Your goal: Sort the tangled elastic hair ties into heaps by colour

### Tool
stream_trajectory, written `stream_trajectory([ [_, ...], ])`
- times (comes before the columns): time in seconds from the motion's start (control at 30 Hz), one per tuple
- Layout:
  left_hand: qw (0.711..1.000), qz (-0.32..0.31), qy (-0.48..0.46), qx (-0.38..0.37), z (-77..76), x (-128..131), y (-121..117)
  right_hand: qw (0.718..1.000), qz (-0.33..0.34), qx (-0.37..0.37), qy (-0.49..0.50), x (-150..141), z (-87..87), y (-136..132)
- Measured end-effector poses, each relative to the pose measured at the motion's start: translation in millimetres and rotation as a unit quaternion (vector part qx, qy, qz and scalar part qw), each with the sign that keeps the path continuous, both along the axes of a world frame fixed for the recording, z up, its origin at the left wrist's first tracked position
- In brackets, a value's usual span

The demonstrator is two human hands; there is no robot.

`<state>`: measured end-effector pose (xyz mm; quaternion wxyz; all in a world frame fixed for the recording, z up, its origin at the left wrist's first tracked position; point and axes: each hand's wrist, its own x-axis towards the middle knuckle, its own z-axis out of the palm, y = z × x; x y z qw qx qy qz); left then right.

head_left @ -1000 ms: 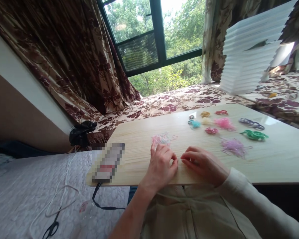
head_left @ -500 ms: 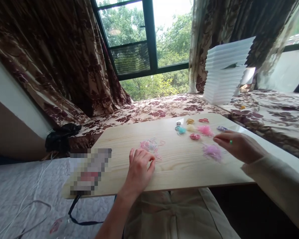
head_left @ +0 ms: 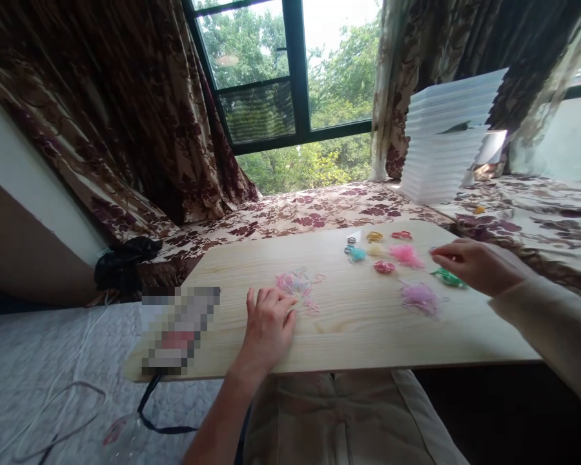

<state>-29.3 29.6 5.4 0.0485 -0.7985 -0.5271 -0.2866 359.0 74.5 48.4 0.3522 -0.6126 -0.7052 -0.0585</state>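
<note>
On the wooden board [head_left: 348, 329], my left hand [head_left: 270, 321] rests with its fingers apart and bent. Its fingertips lie by a loose pile of thin pink and pale mixed-colour bands [head_left: 296, 283]. Further right, my right hand [head_left: 481, 266] hovers over the board with thumb and index finger pinched; whatever sits between them is too small to make out. A sliver of a blue-purple bundle shows at its fingertips. Green bands [head_left: 448, 278] lie just under this hand, and a lilac bunch of bands [head_left: 419, 299] is nearer to me.
Hot pink bands [head_left: 407, 256], red-pink bands [head_left: 384, 267], turquoise bands [head_left: 357, 254], yellow bands [head_left: 374, 237] and red bands [head_left: 401, 235] lie in small heaps. A blurred-out object [head_left: 181, 330] is at the board's left end. A white pleated stack [head_left: 440, 148] stands behind.
My right hand has shifted slightly up and right, and the green bands beneath it now show. My left hand stays by the mixed pile, its fingers a little more spread. The view has shifted slightly.
</note>
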Motion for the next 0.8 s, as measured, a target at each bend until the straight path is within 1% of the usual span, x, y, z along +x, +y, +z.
stream_trajectory([
  [0.07,1.0,-0.002,0.001,-0.01,2.4,2.6,-1.3,0.999,0.048,-0.006,-0.018,-18.3,-2.1,-25.1],
  [0.13,0.999,-0.014,0.013,-0.026,3.8,5.3,-2.4,0.995,0.099,-0.005,-0.01,-45.3,-10.2,-46.4],
  [0.2,0.999,-0.028,0.025,-0.035,4.5,7.1,-3.2,0.988,0.154,-0.018,0.013,-76.9,-20.5,-59.5],
  [0.3,0.998,-0.038,0.037,-0.039,5.3,7.4,-4.8,0.978,0.2,-0.047,0.039,-121.3,-33.1,-61.6],
  [0.4,0.997,-0.045,0.043,-0.042,6.8,6.7,-7.5,0.972,0.22,-0.071,0.04,-152.5,-39.8,-52.0],
  [0.47,0.997,-0.052,0.043,-0.043,7.8,6.1,-10.0,0.97,0.227,-0.076,0.032,-165.9,-42.3,-46.0],
  [0.57,0.997,-0.061,0.043,-0.037,8.7,4.5,-14.4,0.97,0.229,-0.075,0.024,-177.6,-45.5,-41.8],
  [0.67,0.997,-0.06,0.044,-0.032,9.0,1.4,-18.0,0.972,0.225,-0.066,0.019,-182.1,-48.9,-41.4],
  [0.8,0.998,-0.043,0.04,-0.027,9.5,-1.0,-18.0,0.973,0.224,-0.047,0.002,-182.5,-52.5,-42.0],
])
